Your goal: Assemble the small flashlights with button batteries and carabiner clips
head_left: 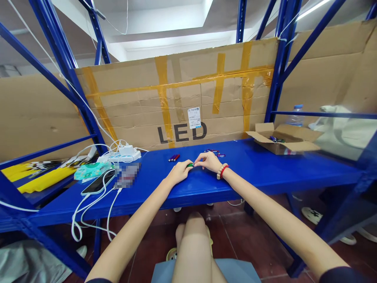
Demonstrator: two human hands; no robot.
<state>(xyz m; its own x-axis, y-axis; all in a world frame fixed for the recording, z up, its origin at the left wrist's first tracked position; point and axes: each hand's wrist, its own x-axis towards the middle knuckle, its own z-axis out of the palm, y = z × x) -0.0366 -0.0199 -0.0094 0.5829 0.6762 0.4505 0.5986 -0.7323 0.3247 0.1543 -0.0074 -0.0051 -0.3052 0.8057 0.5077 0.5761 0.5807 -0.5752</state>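
Note:
My left hand rests on the blue table with its fingers closed round a small green, shiny stick-like piece. At the piece's right end, the fingertips of my right hand are pinched together; what lies between them is too small to make out. Just beyond my left hand, several short purple and red tubes lie side by side. Past my right hand are several more small blue and red pieces, partly hidden by that hand.
An open cardboard box holding small pieces stands at the back right. On the left lie a phone, white cables, a power strip and a teal packet. A cardboard wall closes the back; blue posts flank it.

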